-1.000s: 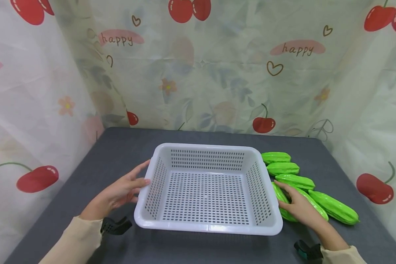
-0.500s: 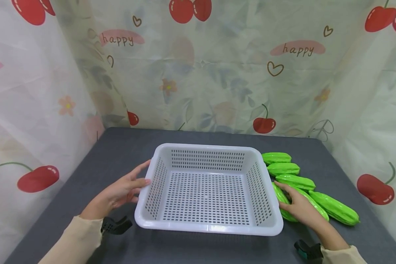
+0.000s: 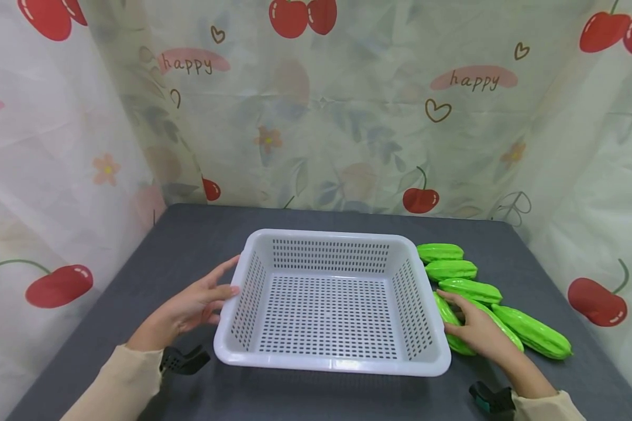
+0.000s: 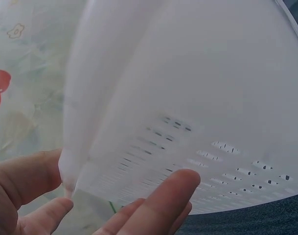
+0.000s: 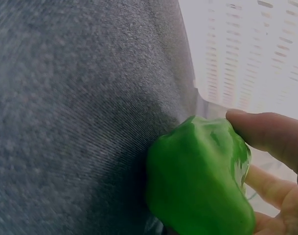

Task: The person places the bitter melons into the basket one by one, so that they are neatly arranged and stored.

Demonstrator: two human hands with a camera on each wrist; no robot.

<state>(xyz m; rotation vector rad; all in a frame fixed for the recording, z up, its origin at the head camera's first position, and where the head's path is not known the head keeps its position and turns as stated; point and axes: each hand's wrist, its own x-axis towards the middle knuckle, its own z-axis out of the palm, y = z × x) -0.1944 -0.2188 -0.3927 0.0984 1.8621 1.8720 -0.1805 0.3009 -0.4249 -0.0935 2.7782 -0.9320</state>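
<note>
A white perforated plastic basket [image 3: 330,365] stands in the middle of the table with nothing inside. My left hand [image 3: 192,304] is at its left side, thumb at the outer rim and fingers spread along it. From the left wrist, the rim shows between my thumb and fingers, with one fingertip [image 4: 183,181] by the slotted outer wall. On the other side my right hand [image 3: 476,327] holds a glossy green ridged gourd [image 5: 197,181] beside the basket, thumb on one side and fingers on the other. Its far side is hidden behind the hand and basket rim.
Several similar green gourds [image 3: 532,330] lie in a fanned row along the basket's right side. Dark grey cloth covers the table [image 3: 200,228]. A cherry-printed curtain [image 3: 347,134] closes off the back and both sides.
</note>
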